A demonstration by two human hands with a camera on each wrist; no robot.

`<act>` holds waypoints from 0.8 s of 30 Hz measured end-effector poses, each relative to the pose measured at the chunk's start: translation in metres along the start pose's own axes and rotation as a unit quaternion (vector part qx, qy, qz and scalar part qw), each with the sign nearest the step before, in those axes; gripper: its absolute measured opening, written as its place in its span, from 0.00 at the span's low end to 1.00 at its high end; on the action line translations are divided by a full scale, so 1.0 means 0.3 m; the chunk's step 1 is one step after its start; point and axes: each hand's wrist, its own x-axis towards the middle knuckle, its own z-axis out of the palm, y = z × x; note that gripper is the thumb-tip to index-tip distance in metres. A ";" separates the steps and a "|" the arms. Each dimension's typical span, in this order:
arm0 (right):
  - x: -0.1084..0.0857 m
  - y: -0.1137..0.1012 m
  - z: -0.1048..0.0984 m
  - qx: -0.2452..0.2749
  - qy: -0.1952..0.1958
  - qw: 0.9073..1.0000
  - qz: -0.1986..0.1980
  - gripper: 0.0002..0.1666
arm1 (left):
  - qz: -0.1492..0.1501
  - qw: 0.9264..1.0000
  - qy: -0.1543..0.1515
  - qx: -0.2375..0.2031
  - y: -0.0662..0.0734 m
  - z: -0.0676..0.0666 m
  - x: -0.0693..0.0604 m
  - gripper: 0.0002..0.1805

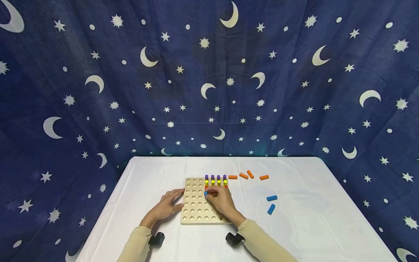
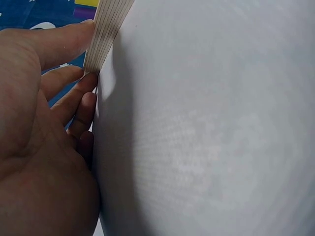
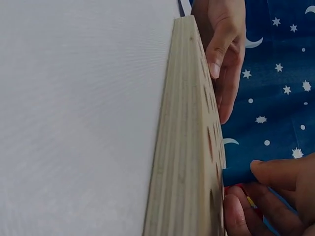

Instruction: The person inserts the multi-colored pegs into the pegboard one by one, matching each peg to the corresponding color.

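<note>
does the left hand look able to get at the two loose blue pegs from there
Probably not easily: the left hand touches the left edge of the board, which, with the right hand, lies between it and the loose blue pegs.

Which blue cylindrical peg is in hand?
The blue cylindrical peg at the pale wooden board, pinched by the right hand; two other blue pegs lie loose on the white tabletop.

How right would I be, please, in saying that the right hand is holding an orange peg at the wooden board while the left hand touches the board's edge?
One detail is off: the right hand holds a blue peg, not an orange one, as the head view shows. It is at the wooden board, and the left hand does touch the board's edge.
</note>
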 end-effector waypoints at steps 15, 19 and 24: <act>-0.002 -0.013 -0.047 0.003 0.001 1.000 -0.002 0.08 | -0.005 1.000 0.002 0.000 0.011 -0.002 -0.002 0.34; -0.004 -0.029 -0.090 0.012 0.014 1.000 -0.012 0.09 | -0.005 1.000 0.002 0.007 0.014 -0.002 -0.002 0.34; -0.005 -0.048 -0.157 0.008 0.028 0.999 -0.025 0.09 | -0.004 1.000 0.001 0.002 0.015 -0.002 -0.004 0.34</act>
